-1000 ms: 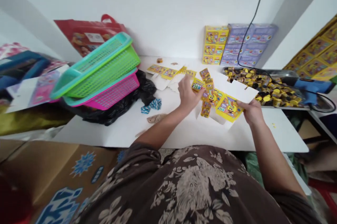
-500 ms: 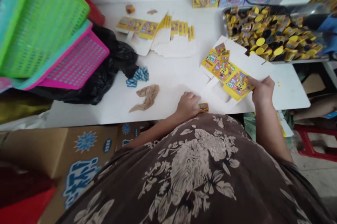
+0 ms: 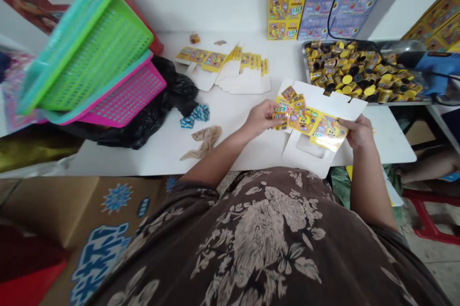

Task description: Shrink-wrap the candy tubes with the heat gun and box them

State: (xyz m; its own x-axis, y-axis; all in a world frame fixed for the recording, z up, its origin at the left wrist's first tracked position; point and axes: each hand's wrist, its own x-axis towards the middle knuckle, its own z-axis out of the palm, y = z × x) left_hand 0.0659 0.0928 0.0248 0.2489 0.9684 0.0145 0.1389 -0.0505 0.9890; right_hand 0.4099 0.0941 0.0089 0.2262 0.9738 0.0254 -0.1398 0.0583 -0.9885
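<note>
A flat, unfolded yellow printed carton with white flaps and a cut-out window is held tilted over the white table. My right hand pinches its right end, thumb on the printed face. At the carton's left end, my left hand has its fingers closed on a small printed card. Whether those fingers also grip the carton is unclear. A few more small printed cards lie on the carton's upper left part.
Several flat cartons lie fanned at the back. A metal tray holds many small yellow- and black-capped tubs. Stacked plastic baskets, a black bag and a tan cloth are leftward. A blue power tool lies right.
My left hand has risen from the table's front edge to the carton's left end, bringing the small card. My right hand keeps its hold on the carton. The view has tilted up.
</note>
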